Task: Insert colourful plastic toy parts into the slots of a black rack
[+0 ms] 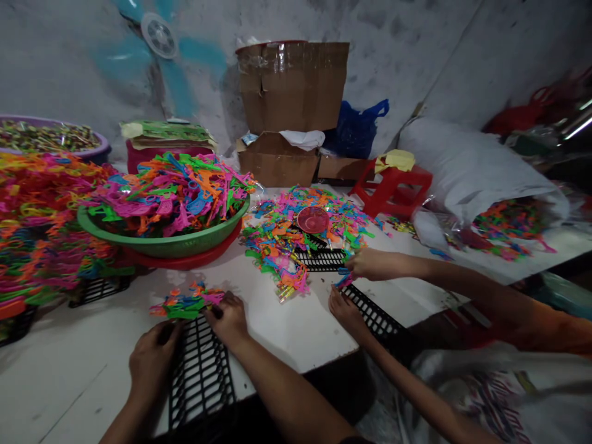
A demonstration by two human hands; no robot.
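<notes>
The left hand (150, 361) and the right hand (230, 320) both grip the far end of a black rack (200, 373), fingers closed on it, and the rack hangs over the near edge of the white tabletop (287, 324). A small toy heap (185, 303) touches the rack's far end. Bare tabletop lies to the right, up to another person's hand (345, 308) on a second rack (372, 311).
</notes>
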